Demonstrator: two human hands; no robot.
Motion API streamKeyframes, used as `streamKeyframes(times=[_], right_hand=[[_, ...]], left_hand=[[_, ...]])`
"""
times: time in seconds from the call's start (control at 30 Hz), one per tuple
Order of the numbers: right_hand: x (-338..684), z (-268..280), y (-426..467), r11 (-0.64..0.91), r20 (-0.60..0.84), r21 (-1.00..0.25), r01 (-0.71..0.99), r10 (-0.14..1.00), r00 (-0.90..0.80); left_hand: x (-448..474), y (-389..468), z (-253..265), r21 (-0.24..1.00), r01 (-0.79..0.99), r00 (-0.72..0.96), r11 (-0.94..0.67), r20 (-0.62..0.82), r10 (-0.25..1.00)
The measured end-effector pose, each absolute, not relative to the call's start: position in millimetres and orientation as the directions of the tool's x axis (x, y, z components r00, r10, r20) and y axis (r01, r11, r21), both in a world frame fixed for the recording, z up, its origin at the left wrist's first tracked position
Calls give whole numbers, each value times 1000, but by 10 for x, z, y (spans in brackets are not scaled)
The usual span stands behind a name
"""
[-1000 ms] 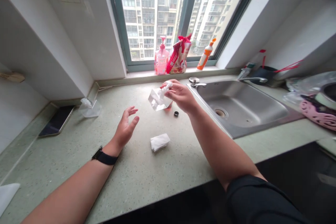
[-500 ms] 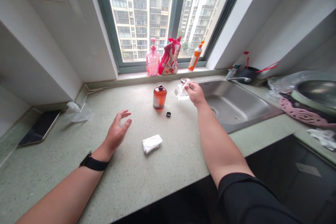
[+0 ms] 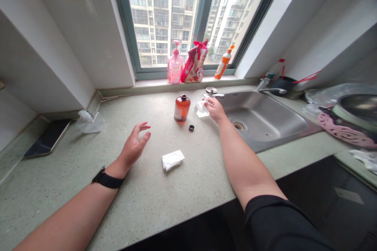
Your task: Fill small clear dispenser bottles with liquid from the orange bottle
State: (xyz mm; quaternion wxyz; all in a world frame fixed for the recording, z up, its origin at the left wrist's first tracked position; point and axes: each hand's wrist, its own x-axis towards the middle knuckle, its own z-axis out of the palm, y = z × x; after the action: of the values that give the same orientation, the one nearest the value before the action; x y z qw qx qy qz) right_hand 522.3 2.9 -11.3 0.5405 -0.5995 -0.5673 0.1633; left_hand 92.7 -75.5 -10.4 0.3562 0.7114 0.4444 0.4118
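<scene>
My right hand [image 3: 215, 110] is closed around the white top of a small, squat clear container [image 3: 202, 110] beside the sink's left rim. Whether the container rests fully on the counter I cannot tell. To its left stands an upright amber bottle [image 3: 182, 109] with an uncovered neck and a pale label. Its black cap [image 3: 191, 128] lies just in front of it. My left hand [image 3: 136, 145] hovers over the counter with thumb and fingers apart, holding nothing. A folded white tissue stack [image 3: 172, 160] lies to the right of that hand.
Another clear container with a whitish top [image 3: 91, 121] and a dark phone [image 3: 47, 137] lie at left. A pink pump bottle [image 3: 175, 66], a red bag [image 3: 194, 62] and an orange bottle [image 3: 223, 64] line the sill. The steel sink [image 3: 265, 117] is at right, pans [image 3: 359, 110] beyond.
My right hand has moved slightly left and down with the clear container, uncovering a small metal fitting behind it. My left hand keeps its pose. The view has shifted a little.
</scene>
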Motion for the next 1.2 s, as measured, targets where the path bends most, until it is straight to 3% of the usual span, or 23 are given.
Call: streamKeyframes(times=[0.2, 0.33, 0.5, 0.6, 0.73, 0.9, 1.07, 1.2], right_hand=[[5209, 8, -40, 227, 414, -862, 454, 832, 369], [5213, 442, -53, 391, 554, -830, 397, 655, 514], [4980, 1125, -103, 511, 682, -719, 471, 648, 339], [4644, 1247, -127, 494, 621, -752, 436, 753, 218], [4202, 1055, -107, 285, 407, -805, 521, 903, 135], [3965, 804, -92, 79, 237, -663, 745, 965, 109], [3931, 819, -145, 56, 196, -564, 824, 978, 67], [3833, 882, -261, 186, 224, -546, 817, 972, -72]], left_hand=[[932, -760, -102, 868, 334, 260, -366, 289, 922], [927, -757, -116, 863, 331, 265, -382, 304, 915], [925, -751, -145, 862, 327, 262, -386, 310, 914], [921, -746, -160, 860, 327, 257, -390, 317, 913], [913, -743, -170, 854, 331, 268, -402, 323, 908], [908, -749, -169, 858, 333, 274, -392, 310, 910], [902, -760, -166, 852, 337, 277, -400, 316, 907], [907, -752, -194, 828, 349, 259, -438, 364, 895]])
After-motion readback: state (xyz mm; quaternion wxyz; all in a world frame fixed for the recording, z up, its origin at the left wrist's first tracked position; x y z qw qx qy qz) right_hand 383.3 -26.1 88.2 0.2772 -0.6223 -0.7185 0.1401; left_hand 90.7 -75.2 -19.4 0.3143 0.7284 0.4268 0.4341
